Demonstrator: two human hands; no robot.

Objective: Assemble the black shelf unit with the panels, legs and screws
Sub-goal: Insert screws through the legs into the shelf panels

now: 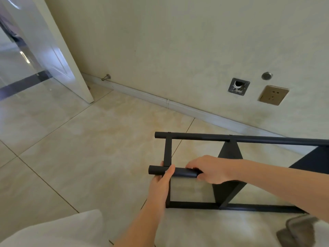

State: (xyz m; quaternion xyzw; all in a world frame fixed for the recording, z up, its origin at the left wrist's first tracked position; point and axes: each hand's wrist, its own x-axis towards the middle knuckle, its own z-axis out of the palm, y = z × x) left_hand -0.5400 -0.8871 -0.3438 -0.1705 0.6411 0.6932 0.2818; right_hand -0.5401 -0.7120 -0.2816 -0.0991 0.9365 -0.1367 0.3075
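The black shelf unit lies on its side on the tiled floor, running off to the right. A black panel stands between its round legs. My left hand grips the near leg close to its free left end, thumb over the top beside a small screw head. My right hand wraps the same leg a little further right, hiding the part behind it. A far leg runs parallel above, joined by a short black crossbar.
A cream wall with a skirting board stands close behind the shelf, carrying a socket and an open wall box. An open white door is at the left. A grey cloth lies at the lower right.
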